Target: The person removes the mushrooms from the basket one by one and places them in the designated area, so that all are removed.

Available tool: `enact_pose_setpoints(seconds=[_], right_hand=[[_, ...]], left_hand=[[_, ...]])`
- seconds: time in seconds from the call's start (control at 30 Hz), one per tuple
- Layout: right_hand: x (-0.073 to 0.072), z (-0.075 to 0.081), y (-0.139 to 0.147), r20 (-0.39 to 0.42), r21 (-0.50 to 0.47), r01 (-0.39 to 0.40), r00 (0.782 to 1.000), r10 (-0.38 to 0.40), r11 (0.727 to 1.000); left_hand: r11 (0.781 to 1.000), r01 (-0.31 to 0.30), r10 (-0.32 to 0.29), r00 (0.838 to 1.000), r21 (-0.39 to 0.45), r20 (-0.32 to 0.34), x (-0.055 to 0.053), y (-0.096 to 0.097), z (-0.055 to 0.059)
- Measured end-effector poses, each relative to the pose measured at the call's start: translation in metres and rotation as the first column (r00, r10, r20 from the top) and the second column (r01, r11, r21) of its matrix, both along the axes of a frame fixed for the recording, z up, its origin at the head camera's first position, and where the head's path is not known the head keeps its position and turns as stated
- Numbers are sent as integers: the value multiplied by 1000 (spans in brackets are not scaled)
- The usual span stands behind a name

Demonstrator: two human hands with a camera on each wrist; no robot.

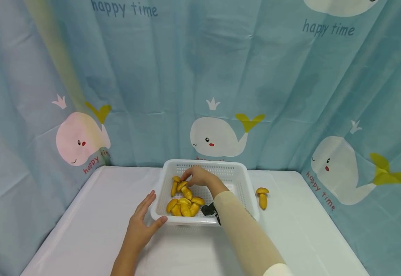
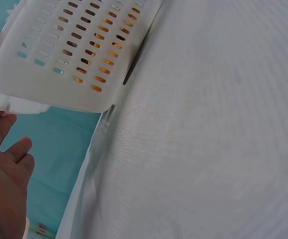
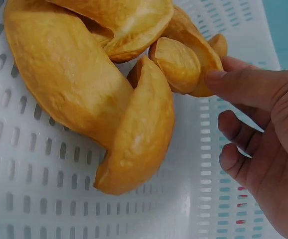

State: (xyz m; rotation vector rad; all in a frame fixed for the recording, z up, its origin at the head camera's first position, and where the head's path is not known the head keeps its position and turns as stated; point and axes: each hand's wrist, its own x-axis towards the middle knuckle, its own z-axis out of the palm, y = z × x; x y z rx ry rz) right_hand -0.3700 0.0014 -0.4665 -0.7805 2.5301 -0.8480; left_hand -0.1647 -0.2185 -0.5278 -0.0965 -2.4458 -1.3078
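and the right hand (image 1: 200, 177) is in over the white basket (image 1: 205, 220), thumb and forefinger pinching one yellow mushroom (image 1: 186, 191) by the edge of its cap, the thumb tip laid on the near side in the right wrist view, the other visible fingers bent loosely and clear of it! the stem angles away from those fingertips, down toward the front of the basket. just left of the pinched cap, a second mushroom (image 1: 174, 188) stands near the basket's left wall; in front, a cluster of mushrooms (image 1: 185, 207) sits bunched up, with a black object (image 1: 208, 210) beside it, partly hidden by the sleeve (image 1: 248, 230). over to the left, the left hand (image 1: 141, 224) has its fingers extended alongside the basket, thumb at the front left corner of the rim. outside, right of the basket, one lone mushroom (image 1: 263, 198) lies on the white table (image 1: 117, 199).
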Motion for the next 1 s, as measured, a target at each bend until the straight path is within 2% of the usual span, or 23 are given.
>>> enact_pose_setpoints(seconds=[0.4,0.6,0.87,1.0], right_hand=[[-1,-6,0,39,-26,24,999,-23,999],[-1,-5,1,29,-34,40,999,-39,999],[-3,5,-1,13,-83,25,1000,-24,996],[-2,12,1,-11,-98,20,1000,-21,995]], left_hand=[[1000,0,0,1000,4,13,0,-1,0],[1000,1,-1,1000,5,19,0,-1,-1],[1000,1,-1,1000,8,2,-1,-2,1],[1000,1,-1,1000,4,19,0,-1,2]])
